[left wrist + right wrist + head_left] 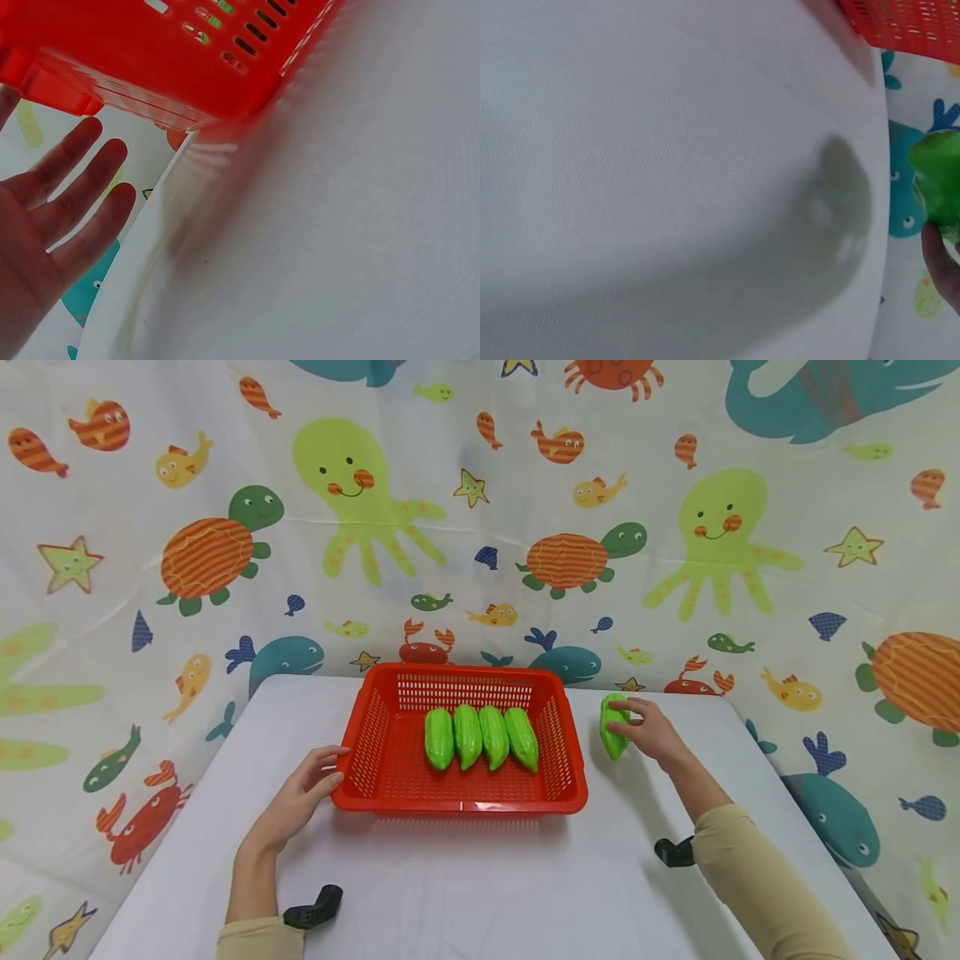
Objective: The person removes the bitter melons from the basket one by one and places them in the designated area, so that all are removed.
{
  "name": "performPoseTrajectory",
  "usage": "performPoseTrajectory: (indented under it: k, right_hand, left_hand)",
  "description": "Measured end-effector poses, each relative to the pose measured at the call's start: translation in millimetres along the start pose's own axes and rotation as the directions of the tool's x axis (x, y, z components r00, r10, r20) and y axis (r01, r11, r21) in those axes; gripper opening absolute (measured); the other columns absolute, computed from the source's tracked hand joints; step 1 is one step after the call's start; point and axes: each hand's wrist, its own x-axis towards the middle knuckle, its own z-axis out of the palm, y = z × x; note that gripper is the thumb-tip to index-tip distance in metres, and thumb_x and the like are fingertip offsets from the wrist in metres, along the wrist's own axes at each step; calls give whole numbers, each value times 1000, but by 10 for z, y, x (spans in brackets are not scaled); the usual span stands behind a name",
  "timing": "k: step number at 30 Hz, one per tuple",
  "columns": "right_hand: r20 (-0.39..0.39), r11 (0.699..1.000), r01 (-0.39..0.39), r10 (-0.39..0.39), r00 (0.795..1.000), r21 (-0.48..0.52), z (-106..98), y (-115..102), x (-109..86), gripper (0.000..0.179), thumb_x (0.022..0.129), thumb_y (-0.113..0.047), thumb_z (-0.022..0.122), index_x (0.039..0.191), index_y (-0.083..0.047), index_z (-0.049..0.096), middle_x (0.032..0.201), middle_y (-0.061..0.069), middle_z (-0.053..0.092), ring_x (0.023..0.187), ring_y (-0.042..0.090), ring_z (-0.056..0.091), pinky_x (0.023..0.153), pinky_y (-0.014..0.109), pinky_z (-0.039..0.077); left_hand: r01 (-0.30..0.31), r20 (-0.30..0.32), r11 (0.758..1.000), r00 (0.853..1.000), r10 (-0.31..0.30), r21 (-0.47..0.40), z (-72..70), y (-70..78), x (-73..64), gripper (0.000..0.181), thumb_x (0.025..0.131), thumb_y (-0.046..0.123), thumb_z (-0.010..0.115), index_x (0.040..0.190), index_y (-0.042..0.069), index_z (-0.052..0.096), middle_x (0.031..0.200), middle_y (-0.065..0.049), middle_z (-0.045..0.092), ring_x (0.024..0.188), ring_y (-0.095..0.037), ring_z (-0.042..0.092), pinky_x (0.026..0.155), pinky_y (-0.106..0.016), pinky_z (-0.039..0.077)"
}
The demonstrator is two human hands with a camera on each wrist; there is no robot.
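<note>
A red plastic basket (457, 804) stands on the white table, with several bright green, ridged, elongated vegetables (467, 737) lying side by side in it. My left hand (296, 797) is at the basket's left rim; in the left wrist view its fingers (90, 199) are spread and fairly straight beside the red wall. To the right of the basket, my right hand (651, 731) pinches another green ridged vegetable (613, 727) between thumb and fingers. That vegetable (939, 180) is held off the table, its shadow falling apart from it. Its exact kind is unclear.
The white table (465, 893) runs up to a hanging cloth (480, 527) printed with sea animals. A black wrist mount (315, 907) sits on the left forearm and another black mount (673, 852) on the right.
</note>
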Motion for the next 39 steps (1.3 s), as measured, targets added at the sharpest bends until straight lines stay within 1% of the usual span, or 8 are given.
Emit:
performPoseTrajectory:
  k: [5,9,17,24,26,31,34,39]
  right_hand:
    - [12,1000,-9,8,1000,13,37,37,22,53,95,-29,65,141,-7,51,153,23,27,126,47,46,99,53,46]
    - [27,1000,-20,20,999,-5,79,82,40,54,94,-30,66,142,-8,50,153,23,26,127,47,45,100,53,45]
    - [36,999,-36,37,999,-15,178,165,67,54,94,-27,66,141,-6,51,152,26,27,126,47,45,100,53,45]
    - [44,999,-33,34,998,-24,216,186,90,54,94,-27,66,141,-7,50,151,26,29,128,47,41,100,54,45]
    - [41,999,-38,39,998,-35,223,194,97,53,94,-27,65,142,-7,50,152,25,29,128,47,41,100,55,44]
    - [30,997,-72,73,997,-40,246,217,137,55,95,-29,64,144,-9,48,155,25,22,130,47,39,102,56,42]
    - [33,997,-72,73,997,-35,253,233,166,56,95,-29,64,145,-11,47,157,24,17,131,48,37,103,56,41]
    - [43,998,-56,58,997,-28,253,252,199,54,96,-28,63,145,-11,47,158,23,15,132,49,35,104,56,40]
  left_hand:
    - [4,-3,1000,1000,-4,3,2,-4,2,51,100,34,55,144,16,38,145,-15,40,131,-36,41,97,-48,48]
    - [3,-7,1000,1000,-3,7,0,-24,10,51,100,35,55,144,16,38,145,-15,40,131,-36,41,96,-49,48]
    - [-14,-10,1000,1000,14,14,0,-67,19,49,100,33,54,144,16,39,143,-12,42,129,-35,43,96,-45,48]
    - [-15,-14,1000,1000,15,9,5,-41,20,50,100,33,54,144,17,39,144,-12,41,130,-34,42,95,-41,49]
    - [-12,-17,1000,1000,12,8,10,-43,20,50,100,34,54,144,17,39,144,-12,41,130,-34,42,96,-43,49]
    - [-16,-23,1000,1000,16,1,15,-58,33,50,100,35,54,144,18,39,145,-12,41,130,-34,42,97,-51,47]
    - [-17,-24,1000,1000,17,-1,15,-60,34,50,100,35,54,144,19,39,145,-11,41,130,-33,42,97,-50,47]
    - [-9,-24,1000,1000,9,2,20,-54,20,50,100,35,54,144,19,38,145,-12,41,130,-34,42,97,-49,48]
